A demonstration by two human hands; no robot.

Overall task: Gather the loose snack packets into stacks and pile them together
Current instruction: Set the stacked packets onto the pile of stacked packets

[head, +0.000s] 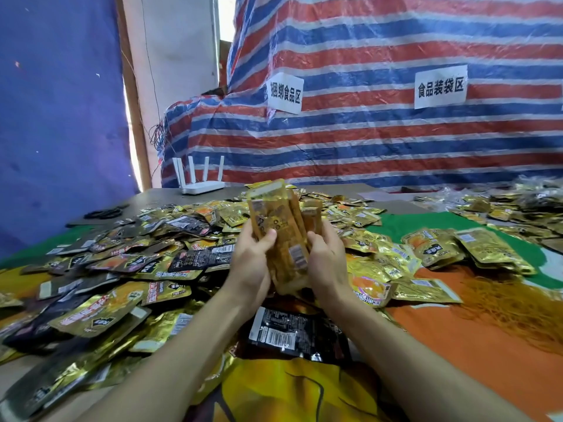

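Gold and black loose packets (pixel 122 269) lie heaped across the left half of the table (pixel 164 197), with a white router (pixel 202 185) at its far edge. Above the middle, the left hand (pixel 251 263) curls its fingers round one side of an upright stack (pixel 281 226) of gold packets; the right hand (pixel 327 263) grips the other side. A smaller heap (pixel 441 248) and tangled orange bands (pixel 511 300) lie toward the right edge
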